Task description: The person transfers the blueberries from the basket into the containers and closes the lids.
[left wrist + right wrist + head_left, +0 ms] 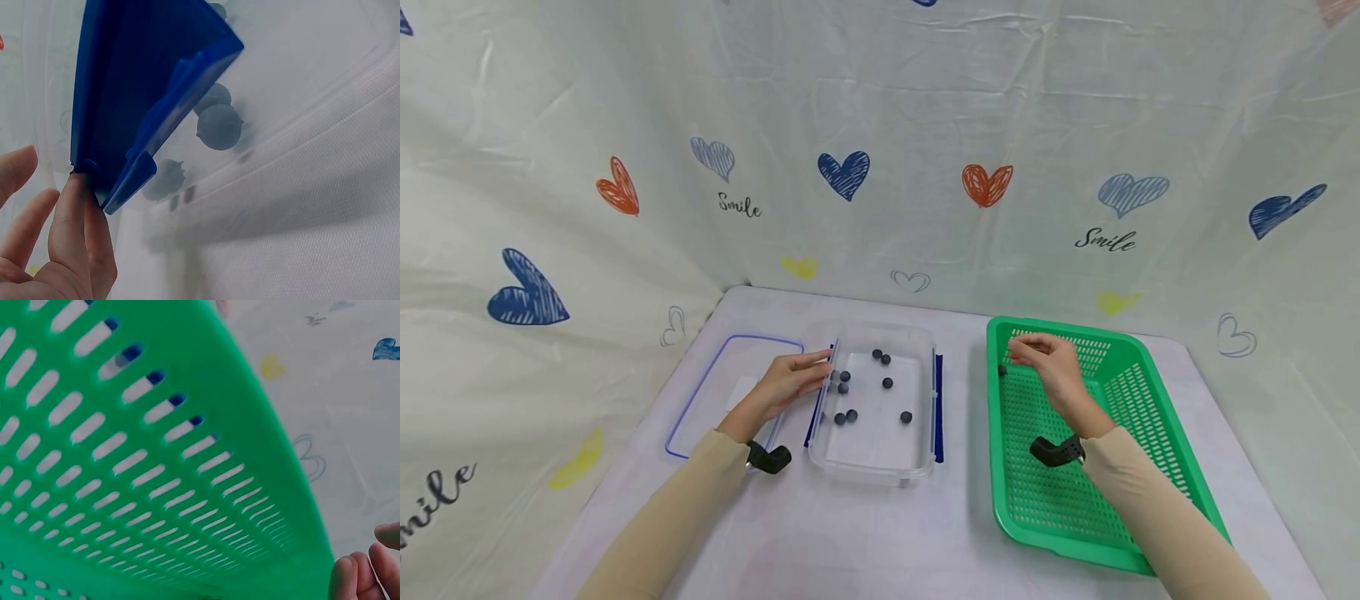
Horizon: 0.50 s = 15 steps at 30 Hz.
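Observation:
My left hand (pixel 786 385) is at the left side of a clear plastic box (pixel 872 446), its fingers extended. In the left wrist view those fingertips touch the lower end of the box's blue side latch (pixel 119 81), thumb apart. Several small dark balls (pixel 887 383) lie inside; up close, some balls (pixel 219 127) show tiny nubs. My right hand (pixel 1054 368) hovers above the green basket (pixel 1000 492) near its left rim, loosely bent, with nothing visible between its fingers. One dark ball (pixel 1002 370) appears just below the fingertips at that rim; whether it rests or is airborne I cannot tell.
A clear lid with a blue seal (pixel 700 396) lies left of the box, partly behind my left hand. The box's other blue latch (pixel 938 408) hangs outward on the right. A curtain with printed hearts (pixel 844 173) stands behind the table (pixel 850 550).

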{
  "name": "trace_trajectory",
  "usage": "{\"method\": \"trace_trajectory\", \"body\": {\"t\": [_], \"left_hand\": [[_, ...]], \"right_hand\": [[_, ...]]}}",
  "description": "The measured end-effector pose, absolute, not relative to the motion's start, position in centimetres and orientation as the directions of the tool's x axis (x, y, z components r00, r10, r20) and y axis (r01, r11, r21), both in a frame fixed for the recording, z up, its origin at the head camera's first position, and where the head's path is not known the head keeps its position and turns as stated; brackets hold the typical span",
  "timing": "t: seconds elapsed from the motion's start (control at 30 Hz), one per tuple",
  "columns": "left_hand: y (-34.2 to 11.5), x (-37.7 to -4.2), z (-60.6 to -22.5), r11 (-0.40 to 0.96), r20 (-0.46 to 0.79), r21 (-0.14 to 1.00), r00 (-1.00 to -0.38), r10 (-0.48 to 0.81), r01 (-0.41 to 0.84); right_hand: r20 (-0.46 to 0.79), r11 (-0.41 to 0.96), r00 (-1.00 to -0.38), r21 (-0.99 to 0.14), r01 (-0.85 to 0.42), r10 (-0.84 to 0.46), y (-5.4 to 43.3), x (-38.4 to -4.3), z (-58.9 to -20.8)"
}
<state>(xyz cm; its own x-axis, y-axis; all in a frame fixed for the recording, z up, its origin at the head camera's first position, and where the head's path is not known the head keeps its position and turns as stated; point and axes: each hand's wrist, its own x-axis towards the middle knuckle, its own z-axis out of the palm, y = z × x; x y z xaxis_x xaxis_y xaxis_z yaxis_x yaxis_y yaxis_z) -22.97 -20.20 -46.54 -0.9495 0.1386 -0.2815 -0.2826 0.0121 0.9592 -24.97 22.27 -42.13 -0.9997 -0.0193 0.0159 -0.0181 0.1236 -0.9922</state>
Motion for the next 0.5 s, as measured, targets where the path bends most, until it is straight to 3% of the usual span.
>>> {"method": "trace_trajectory", "body": {"t": [0.5], "left_hand": [[-20.2, -23.0, -46.5, 0.013, -0.284, 0.959, -0.95, 0.133, -0.285]], "right_hand": [[-0.036, 0.366, -0.998, -0.929, 0.049, 0.043, 23.2, -26.6, -46.1]]}}
